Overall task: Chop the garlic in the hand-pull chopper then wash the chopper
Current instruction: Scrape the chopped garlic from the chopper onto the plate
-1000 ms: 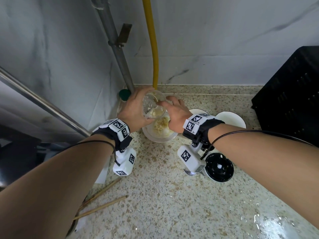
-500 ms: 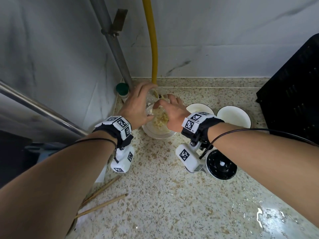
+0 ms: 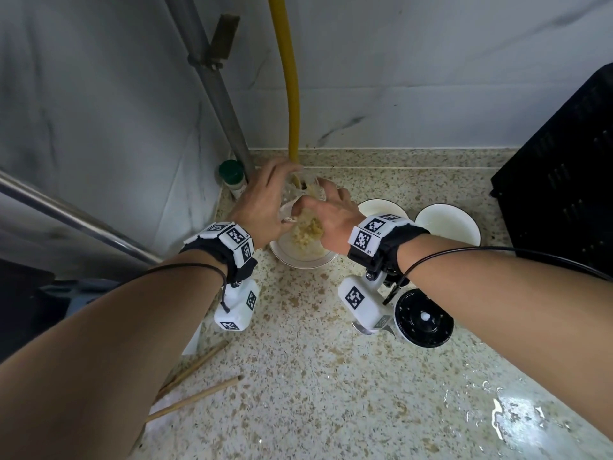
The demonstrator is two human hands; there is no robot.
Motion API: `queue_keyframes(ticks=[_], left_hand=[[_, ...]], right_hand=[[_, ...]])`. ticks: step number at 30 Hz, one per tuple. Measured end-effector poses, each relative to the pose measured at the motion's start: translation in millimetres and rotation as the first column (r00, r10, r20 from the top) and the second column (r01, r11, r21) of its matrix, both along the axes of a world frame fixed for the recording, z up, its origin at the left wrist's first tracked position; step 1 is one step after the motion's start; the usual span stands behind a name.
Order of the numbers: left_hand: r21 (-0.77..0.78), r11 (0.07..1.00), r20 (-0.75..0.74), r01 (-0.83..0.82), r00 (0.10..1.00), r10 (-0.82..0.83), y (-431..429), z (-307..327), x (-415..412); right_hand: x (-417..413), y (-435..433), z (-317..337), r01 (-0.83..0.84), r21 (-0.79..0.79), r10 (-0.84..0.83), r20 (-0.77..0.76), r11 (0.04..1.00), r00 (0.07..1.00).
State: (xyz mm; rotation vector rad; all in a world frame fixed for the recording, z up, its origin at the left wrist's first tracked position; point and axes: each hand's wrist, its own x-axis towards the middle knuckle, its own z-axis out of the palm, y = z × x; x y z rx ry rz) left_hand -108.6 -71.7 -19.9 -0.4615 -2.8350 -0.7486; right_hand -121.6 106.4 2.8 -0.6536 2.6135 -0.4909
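Chopsticks: two light wooden chopsticks (image 3: pixel 195 390) lie on the speckled stone countertop (image 3: pixel 315 376), under the left forearm, well behind the hands.
Jar: a small green-capped jar (image 3: pixel 233 176) stands just left of the left hand, in the corner by the wall.
Left hand: the left hand (image 3: pixel 265 207) grips the clear plastic chopper cup (image 3: pixel 293 200), tilted over a bowl.
Garlic: a pale yellow heap of minced garlic (image 3: pixel 306 232) sits between the two hands, in the white shallow bowl (image 3: pixel 298 258) below them; bits cling inside the cup.
Right hand: the right hand (image 3: pixel 331 220) has curled fingers at the cup's mouth; whether they pinch anything, I cannot tell.
Empty bowls: two white round bowls (image 3: pixel 447 222) sit right of the right hand.
Lid: the black round chopper lid (image 3: pixel 424 320) lies under the right wrist.
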Motion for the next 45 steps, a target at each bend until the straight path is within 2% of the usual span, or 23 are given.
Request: queue_keyframes(ticks=[9, 12, 16, 19, 22, 27, 30, 38, 45], left_hand=[[0.021, 0.999, -0.017, -0.043, 0.999, 0.044, -5.7, -1.5, -2.7], [0.029, 0.998, -0.026, -0.048, 0.998, 0.049, -3.1, -2.3, -3.6], [0.043, 0.997, -0.038, -0.066, 0.997, 0.068, -6.2, -1.9, -6.4], [0.023, 0.997, -0.035, -0.074, 0.997, 0.074, -9.0, -0.2, -7.3], [0.028, 0.996, -0.014, -0.083, 0.996, 0.084, -9.4, 2.3, -6.6], [0.05, 0.998, -0.03, -0.029, 0.999, 0.031, -7.1, 6.7, -6.5], [0.074, 0.997, -0.019, -0.004, 1.0, 0.006, -3.0, 10.0, -6.0], [0.053, 0.998, -0.031, -0.015, 0.999, 0.017, -4.2, 10.4, -5.2], [0.034, 0.999, -0.021, -0.038, 0.999, 0.039, -5.5, 9.7, -2.1]], right_hand=[[-0.1, 3.6, 1.6, -0.005, -0.062, 0.002, -0.045, 0.998, 0.999], [2.8, -7.7, -0.3, -0.044, 0.008, 0.045, -0.102, 0.999, 0.994], [3.7, -5.3, -11.3, -0.044, 0.057, 0.049, -0.09, 0.997, 0.995], [4.4, 3.8, -14.6, -0.149, 0.162, 0.169, -0.121, 0.976, 0.978], [2.4, 6.1, -9.0, -0.123, 0.219, 0.163, -0.172, 0.968, 0.972], [-5.9, 4.3, -1.7, -0.058, 0.149, 0.089, -0.21, 0.987, 0.974], [-7.3, -0.2, -3.3, -0.027, 0.171, 0.066, -0.227, 0.985, 0.972], [0.9, 5.3, -5.2, -0.046, 0.138, 0.066, -0.148, 0.989, 0.987], [2.8, 7.6, 3.6, -0.014, 0.029, 0.017, -0.114, 0.999, 0.993]])
